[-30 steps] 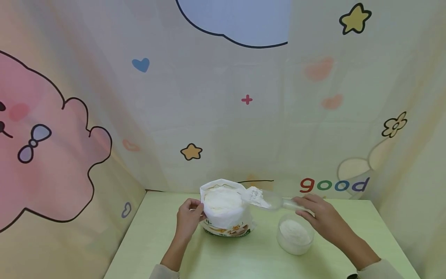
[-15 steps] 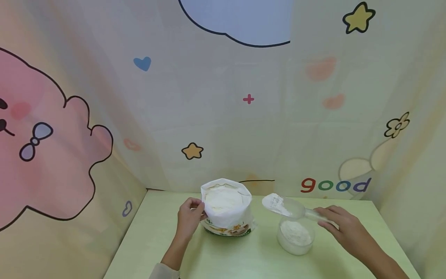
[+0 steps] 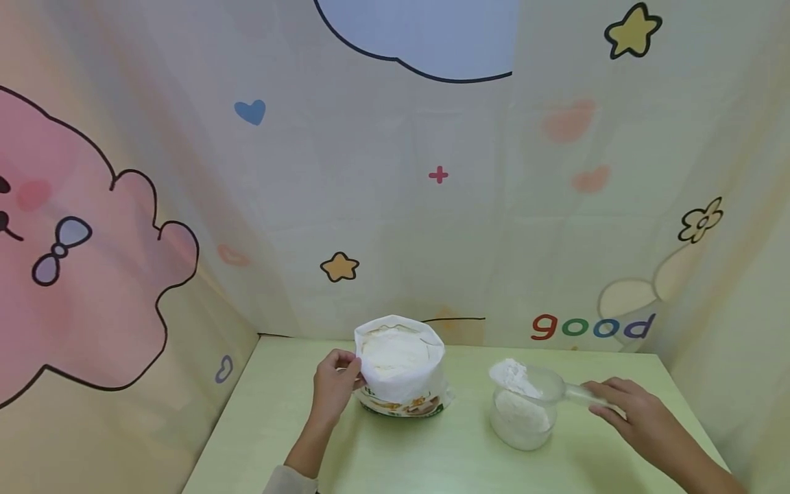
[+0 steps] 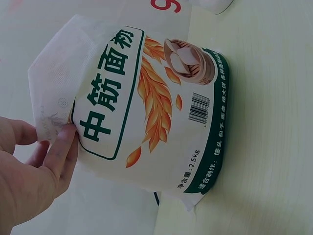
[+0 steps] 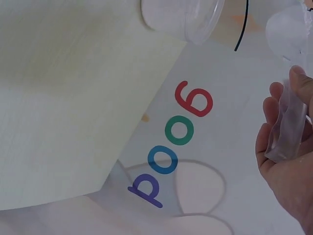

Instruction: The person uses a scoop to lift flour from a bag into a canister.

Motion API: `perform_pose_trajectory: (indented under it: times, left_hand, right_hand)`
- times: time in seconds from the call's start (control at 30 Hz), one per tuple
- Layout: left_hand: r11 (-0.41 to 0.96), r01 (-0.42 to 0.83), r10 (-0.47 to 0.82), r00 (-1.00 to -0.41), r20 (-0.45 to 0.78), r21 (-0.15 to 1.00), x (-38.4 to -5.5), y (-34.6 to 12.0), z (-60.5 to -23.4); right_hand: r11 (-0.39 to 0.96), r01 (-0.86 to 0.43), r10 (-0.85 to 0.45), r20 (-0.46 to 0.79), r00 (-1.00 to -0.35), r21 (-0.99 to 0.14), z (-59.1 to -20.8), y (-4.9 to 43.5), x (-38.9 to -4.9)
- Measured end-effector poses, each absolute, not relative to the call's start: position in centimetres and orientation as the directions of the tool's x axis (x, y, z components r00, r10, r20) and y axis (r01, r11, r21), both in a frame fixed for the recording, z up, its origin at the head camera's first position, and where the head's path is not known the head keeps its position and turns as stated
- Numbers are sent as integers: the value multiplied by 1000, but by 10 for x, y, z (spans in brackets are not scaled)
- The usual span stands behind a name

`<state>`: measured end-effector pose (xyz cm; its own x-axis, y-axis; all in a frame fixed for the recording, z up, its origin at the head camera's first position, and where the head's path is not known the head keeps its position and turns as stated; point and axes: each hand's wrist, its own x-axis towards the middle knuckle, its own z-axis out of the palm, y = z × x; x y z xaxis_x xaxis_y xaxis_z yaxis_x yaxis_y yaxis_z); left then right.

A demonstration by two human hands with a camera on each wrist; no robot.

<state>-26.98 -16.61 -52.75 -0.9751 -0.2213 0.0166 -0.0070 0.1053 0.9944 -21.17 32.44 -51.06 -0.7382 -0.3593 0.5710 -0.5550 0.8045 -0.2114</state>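
Note:
An open white flour bag [image 3: 404, 384], printed with wheat ears, stands on the table full of white flour [image 3: 395, 351]. My left hand [image 3: 335, 385] pinches the left side of its folded-down rim; the left wrist view shows thumb and fingers on the bag's [image 4: 161, 112] top edge. In my right hand [image 3: 638, 415] I grip the handle of a clear plastic scoop [image 3: 546, 381], its front heaped with flour. The scoop is over a round clear bowl [image 3: 523, 429] that holds flour. The right wrist view shows fingers wrapped round the scoop handle [image 5: 288, 125].
Both things stand on a pale green table [image 3: 469, 453]. Behind it hangs a printed curtain [image 3: 395, 206] with cartoon shapes and the word "good". The bag is left of the bowl, with a gap of table between them.
My right hand has carried the loaded scoop from beside the bag's rim rightward and down, over the bowl. The left hand and the bag have stayed where they were.

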Motion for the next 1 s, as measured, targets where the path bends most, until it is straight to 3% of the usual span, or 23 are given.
perform_pose_trajectory:
  times: [0.43,1.0]
  left_hand:
    - [97,-5,-227,-974,17,995,-269,-165,-526]
    - [104,-14,-232,-973,10,994,-269,-165,-525]
  right_hand:
    - [778,-627,-507,540,-672,-49,-522,347,-228]
    - [782,-617,-614,282,-737,88,-496,341,-249]
